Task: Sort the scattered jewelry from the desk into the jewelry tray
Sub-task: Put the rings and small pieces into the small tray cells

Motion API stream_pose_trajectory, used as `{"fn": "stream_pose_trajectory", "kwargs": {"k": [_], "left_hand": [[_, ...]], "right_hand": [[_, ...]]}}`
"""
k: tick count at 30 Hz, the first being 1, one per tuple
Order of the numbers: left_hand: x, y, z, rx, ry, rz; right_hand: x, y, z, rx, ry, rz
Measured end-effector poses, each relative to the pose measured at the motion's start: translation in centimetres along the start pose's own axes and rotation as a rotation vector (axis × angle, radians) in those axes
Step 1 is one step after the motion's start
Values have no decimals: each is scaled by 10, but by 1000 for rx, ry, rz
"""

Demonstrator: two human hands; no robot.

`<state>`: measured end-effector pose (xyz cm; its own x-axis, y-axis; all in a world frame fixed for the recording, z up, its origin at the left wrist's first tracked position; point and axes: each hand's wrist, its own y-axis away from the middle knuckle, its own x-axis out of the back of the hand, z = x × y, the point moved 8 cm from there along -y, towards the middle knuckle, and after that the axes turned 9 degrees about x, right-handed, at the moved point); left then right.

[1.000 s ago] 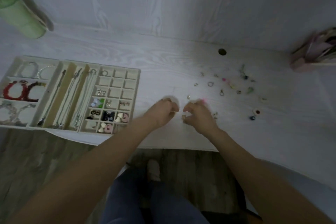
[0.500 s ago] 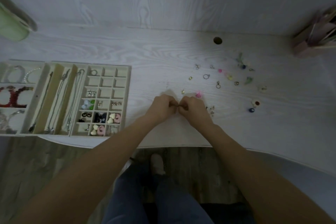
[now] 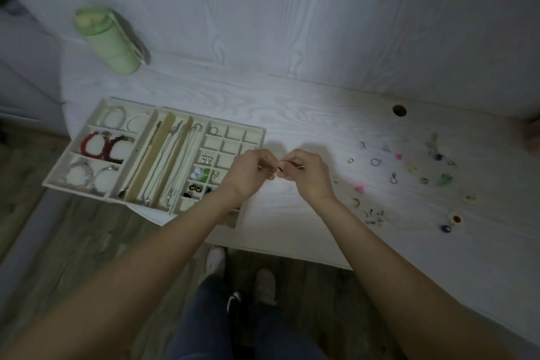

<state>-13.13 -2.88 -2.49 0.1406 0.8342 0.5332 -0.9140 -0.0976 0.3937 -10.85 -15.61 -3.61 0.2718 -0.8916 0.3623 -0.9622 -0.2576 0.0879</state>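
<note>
Both hands meet above the desk (image 3: 292,114), just past the tray's (image 3: 102,105) right edge; left hand (image 3: 249,174) and right hand (image 3: 306,175) each have fingers curled, pinching a thin item (image 3: 274,169), too small to identify; tray sits at the desk's left front edge, partly filled; loose jewelry (image 3: 409,178) lies scattered toward the right side; green bottle (image 3: 108,41) at back left corner.

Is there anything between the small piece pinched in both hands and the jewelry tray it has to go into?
Nothing visible blocks it. The left hand and right hand pinch a small thin piece, too small to identify, right at the jewelry tray's right edge. Empty small compartments lie just beyond the left hand.
</note>
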Motion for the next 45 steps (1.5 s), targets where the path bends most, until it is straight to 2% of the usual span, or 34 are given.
{"fn": "stream_pose_trajectory", "kwargs": {"k": [5, 10, 13, 17, 22, 26, 35, 45], "left_hand": [[43, 7, -29, 53, -35, 49], [92, 21, -63, 31, -387, 104], [105, 30, -83, -11, -630, 49], [114, 41, -114, -110, -760, -101], [116, 47, -140, -146, -818, -229], [116, 48, -143, -156, -822, -261], [116, 44, -142, -178, -853, -280], [114, 45, -143, -186, -875, -274]], "right_hand": [[-44, -7, -21, -5, -19, -101], [-100, -4, -49, 86, 114, -174], [-128, 2, -56, 131, 188, -203], [-160, 10, -50, 84, 251, -191], [-177, 12, -45, 9, 533, -185], [-187, 13, -43, -16, 750, -230], [-189, 14, -32, -89, 770, -155], [-196, 12, -21, -118, 827, -160]]}}
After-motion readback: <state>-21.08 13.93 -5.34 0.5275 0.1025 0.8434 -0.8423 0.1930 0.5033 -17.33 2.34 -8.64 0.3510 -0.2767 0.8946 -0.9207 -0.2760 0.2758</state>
